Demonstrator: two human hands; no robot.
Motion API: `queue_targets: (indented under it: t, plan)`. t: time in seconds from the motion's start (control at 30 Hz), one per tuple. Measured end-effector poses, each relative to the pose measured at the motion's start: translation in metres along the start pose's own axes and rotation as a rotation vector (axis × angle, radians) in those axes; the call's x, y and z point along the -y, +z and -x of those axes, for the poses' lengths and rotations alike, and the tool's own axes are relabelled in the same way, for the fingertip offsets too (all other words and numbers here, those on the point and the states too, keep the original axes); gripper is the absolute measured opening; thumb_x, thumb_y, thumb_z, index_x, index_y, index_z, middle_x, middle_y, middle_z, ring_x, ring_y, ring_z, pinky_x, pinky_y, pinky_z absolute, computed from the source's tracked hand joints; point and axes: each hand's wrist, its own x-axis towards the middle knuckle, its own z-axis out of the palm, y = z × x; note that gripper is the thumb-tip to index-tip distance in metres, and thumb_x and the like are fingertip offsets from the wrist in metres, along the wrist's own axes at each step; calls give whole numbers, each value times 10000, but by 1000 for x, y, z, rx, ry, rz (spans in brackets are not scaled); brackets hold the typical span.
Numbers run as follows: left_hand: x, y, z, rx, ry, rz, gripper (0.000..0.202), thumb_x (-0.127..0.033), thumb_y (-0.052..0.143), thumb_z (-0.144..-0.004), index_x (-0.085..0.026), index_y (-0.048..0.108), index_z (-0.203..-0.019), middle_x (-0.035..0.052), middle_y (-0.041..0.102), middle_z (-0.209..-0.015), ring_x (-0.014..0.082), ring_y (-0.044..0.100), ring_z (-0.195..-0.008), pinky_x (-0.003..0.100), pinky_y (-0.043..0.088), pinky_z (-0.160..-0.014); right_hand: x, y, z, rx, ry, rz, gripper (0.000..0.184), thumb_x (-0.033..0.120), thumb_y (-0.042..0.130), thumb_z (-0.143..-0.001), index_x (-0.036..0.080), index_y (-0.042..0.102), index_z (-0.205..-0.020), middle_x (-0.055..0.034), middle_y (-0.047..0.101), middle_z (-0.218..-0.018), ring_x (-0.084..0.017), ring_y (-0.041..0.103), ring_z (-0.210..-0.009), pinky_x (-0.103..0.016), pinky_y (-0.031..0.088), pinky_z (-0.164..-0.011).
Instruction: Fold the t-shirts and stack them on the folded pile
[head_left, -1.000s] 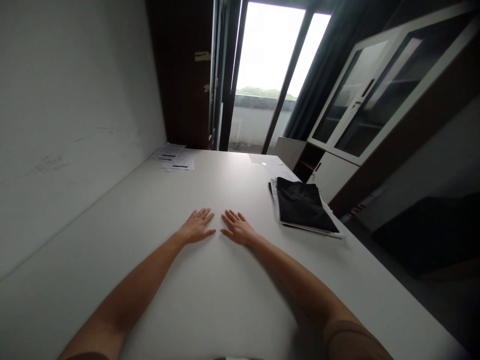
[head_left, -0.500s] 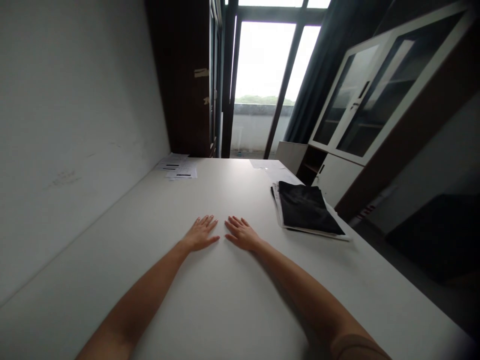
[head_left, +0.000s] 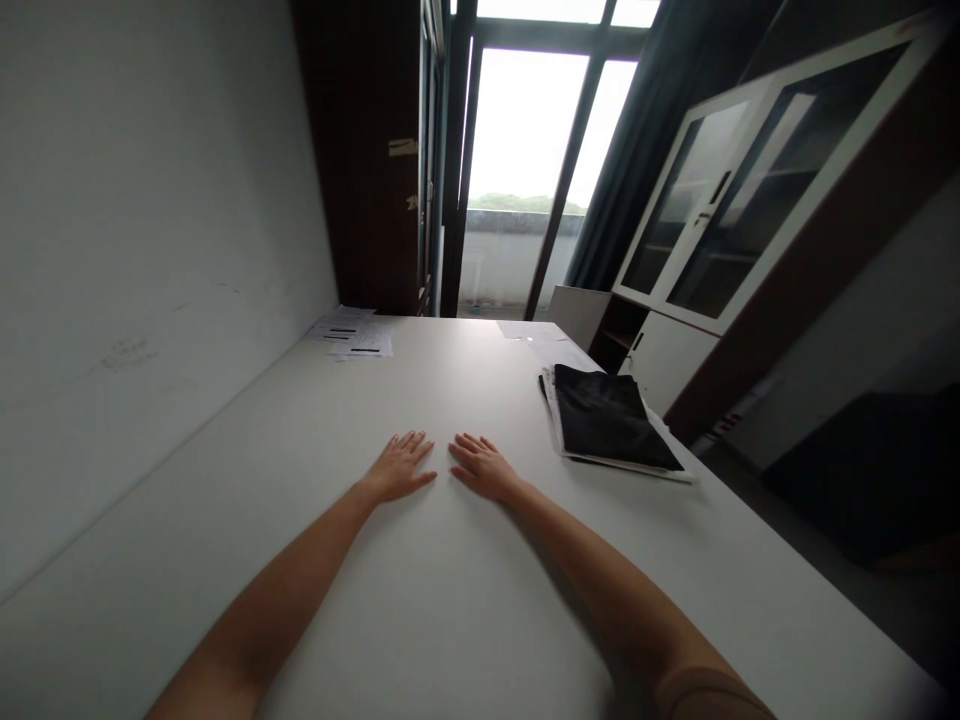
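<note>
On the table (head_left: 427, 610), the left hand (head_left: 396, 472) and right hand (head_left: 486, 472) are being rested flat, fingers spread, nothing being held; for gripping, lifting would be needed.

Room on table (head_left: 465, 385) btwn L hand (head_left: 400, 470) & wall (head_left: 150, 230), also ahead; narrow gap to R hand (head_left: 484, 469). Blk-topped stack (head_left: 615, 415) blocks R side; L papers (head_left: 358, 336), R papers (head_left: 531, 331) far end.
</note>
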Motion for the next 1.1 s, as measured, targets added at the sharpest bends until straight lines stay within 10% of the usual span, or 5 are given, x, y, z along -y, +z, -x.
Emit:
queue_targets:
  t: [1.1]
  plan:
    - [-1,2,-2,61,54,8,815,-735,304,-966,-269,212,-1629,69,121,-1698,263,81,-1570,470,62,-1251,5,-3,0,119,-16,38,809,724,282,-987,233,233,-1628,-87,125,-1673,-290,111,-1553,-499,81,-1257]
